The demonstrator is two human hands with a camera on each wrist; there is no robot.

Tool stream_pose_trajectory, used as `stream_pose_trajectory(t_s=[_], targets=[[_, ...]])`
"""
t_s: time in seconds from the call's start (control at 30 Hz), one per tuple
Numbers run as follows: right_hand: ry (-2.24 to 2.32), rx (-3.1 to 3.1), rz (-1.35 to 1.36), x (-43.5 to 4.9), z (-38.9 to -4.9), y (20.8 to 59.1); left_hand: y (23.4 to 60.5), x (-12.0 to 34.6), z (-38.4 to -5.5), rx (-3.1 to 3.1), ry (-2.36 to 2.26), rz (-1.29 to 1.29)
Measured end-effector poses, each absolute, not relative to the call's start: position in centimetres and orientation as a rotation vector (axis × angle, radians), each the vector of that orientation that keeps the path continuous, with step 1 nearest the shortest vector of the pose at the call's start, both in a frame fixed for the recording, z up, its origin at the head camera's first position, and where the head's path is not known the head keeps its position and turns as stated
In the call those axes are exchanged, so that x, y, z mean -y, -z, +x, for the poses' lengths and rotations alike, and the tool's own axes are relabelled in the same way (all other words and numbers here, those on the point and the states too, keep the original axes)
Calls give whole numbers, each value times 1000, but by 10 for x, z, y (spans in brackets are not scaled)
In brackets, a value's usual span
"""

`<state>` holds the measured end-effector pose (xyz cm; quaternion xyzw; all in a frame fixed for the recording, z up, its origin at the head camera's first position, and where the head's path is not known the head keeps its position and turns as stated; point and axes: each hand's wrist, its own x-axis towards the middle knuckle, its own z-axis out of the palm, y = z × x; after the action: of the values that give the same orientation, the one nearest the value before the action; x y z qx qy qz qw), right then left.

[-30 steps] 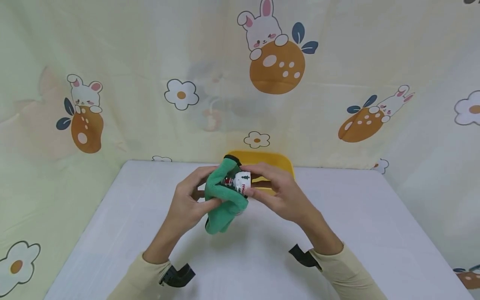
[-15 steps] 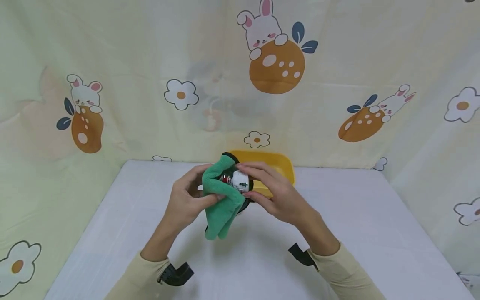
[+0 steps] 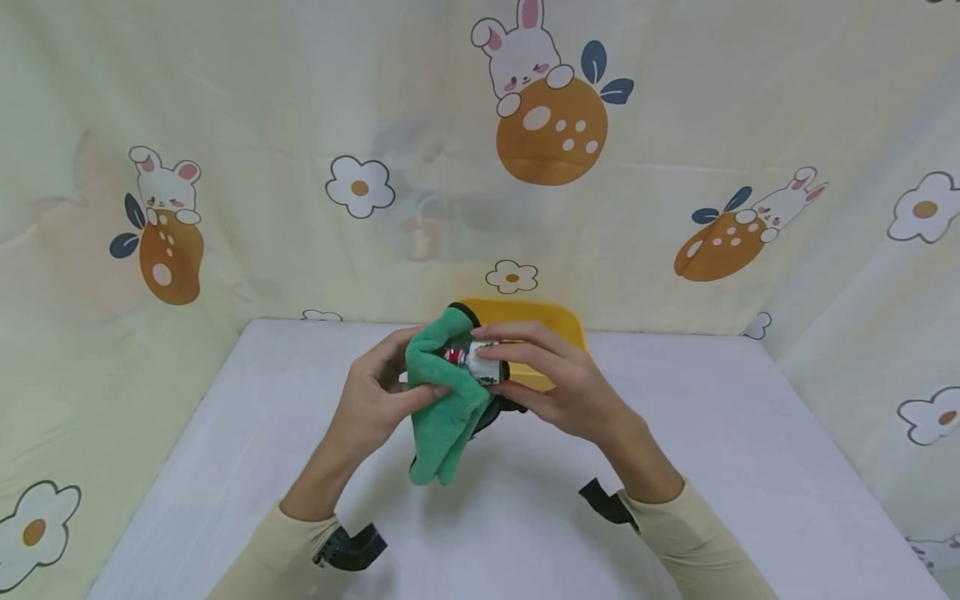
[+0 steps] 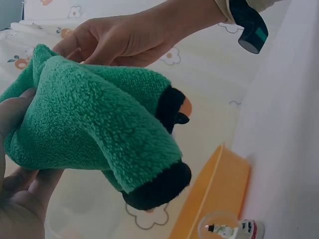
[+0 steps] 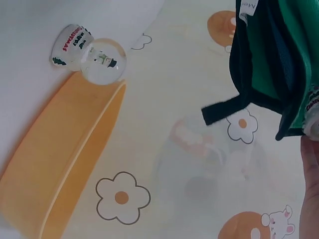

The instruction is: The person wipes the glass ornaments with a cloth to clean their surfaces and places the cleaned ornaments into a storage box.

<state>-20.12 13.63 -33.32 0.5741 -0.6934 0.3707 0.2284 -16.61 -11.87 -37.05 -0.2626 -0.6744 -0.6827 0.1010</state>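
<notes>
A green plush cloth [image 3: 450, 400] with black edging is folded around a small snow globe, whose white base [image 3: 486, 365] pokes out to the right. My left hand [image 3: 378, 387] grips the cloth from the left, thumb on its front, with the globe's glass end wrapped inside. At the other side, my right hand [image 3: 555, 371] holds the white base between thumb and fingers. A second snow globe [image 5: 72, 46] with a snowman inside and a printed white base stands by the yellow bin; it shows in both wrist views.
Behind the hands, a yellow bin [image 3: 566, 329] stands at the back of the white table [image 3: 675, 433]. A printed curtain [image 3: 420, 108] hangs right behind the table. The cloth's dark strap [image 5: 224, 109] dangles in the right wrist view.
The globe's base has turned in my right fingers, so its printed side faces differently. The cloth hangs slightly lower, and more of its black edging shows beneath the right hand.
</notes>
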Motion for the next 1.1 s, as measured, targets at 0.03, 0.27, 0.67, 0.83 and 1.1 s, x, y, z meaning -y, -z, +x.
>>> stream_pose_trajectory(t_s=[0.03, 0.27, 0.67, 0.83, 1.1], targets=[[-1037, 1919, 1575, -136, -201, 333, 370, 119, -166, 1994, 2015, -780], [-1159, 1991, 1510, -136, -200, 335, 367, 117, -166, 2004, 1936, -842], [-1275, 2143, 1423, -136, -197, 332, 371, 118, -167, 2018, 1637, -907], [-1273, 2254, 1348, -138, -197, 333, 372, 117, -166, 2051, 1527, -888], [-1348, 2365, 1259, -138, -195, 330, 371, 115, -166, 2043, 1410, -940]])
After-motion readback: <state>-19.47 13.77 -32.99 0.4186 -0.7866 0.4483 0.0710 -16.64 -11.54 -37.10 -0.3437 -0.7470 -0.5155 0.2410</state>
